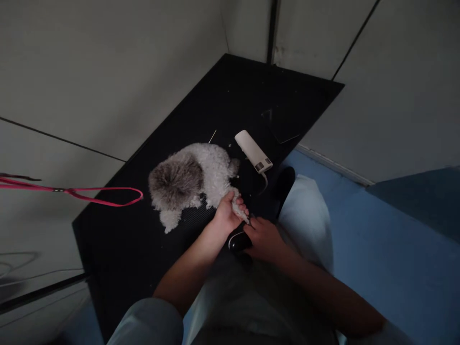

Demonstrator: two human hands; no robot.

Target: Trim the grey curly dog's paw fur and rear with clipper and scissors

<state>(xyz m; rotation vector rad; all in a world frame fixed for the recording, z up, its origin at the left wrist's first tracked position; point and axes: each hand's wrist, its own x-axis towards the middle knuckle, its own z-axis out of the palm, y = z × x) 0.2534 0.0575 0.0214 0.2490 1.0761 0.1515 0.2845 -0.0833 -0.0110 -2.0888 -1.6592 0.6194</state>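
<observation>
A small curly-coated dog [215,167], pale on the body and grey-brown on the head, is on the black table with its head to the left. My left hand [227,213] is closed around the dog's hind leg [237,206], which stretches toward me. My right hand [264,235] is at the tip of that paw with its fingers bent together. Shadow hides what the fingers hold, if anything. Just under them is a glossy black rounded object [239,242] with a light edge; whether I grip it does not show.
A white corded device [252,151] rests on the black table [118,249] beyond the dog's rear. Near the dog's back lies a thin pale stick [212,136]. A pink loop leash [108,196] hangs at the left. Pale walls border the table's far sides; blue floor [377,268] shows at right.
</observation>
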